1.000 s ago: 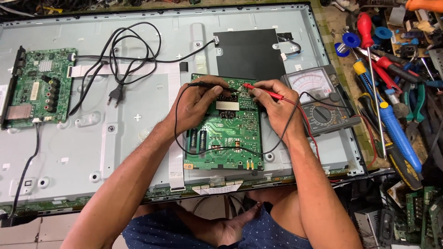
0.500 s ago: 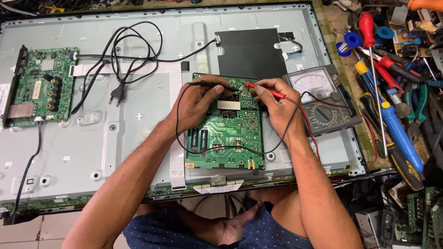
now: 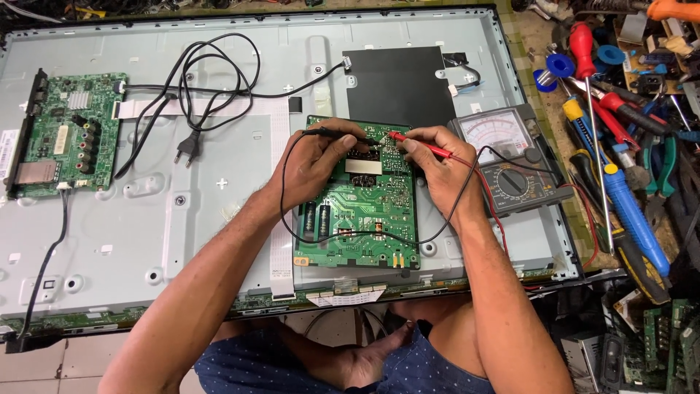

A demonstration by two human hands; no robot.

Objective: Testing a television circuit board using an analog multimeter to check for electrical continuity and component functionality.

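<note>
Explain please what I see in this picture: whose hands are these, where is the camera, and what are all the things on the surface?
The camera sits on a person's head and looks down at that person's own two bare hands. The left hand holds a black probe; the right hand holds a red probe. Both tips touch a green board. Wires run from the probes toward a meter with a needle dial, at the right. The board lies on the grey metal back of an opened flat screen. A second green board sits at the left, with a black plug cable near it. Screwdrivers and other tools lie at the far right.
</note>
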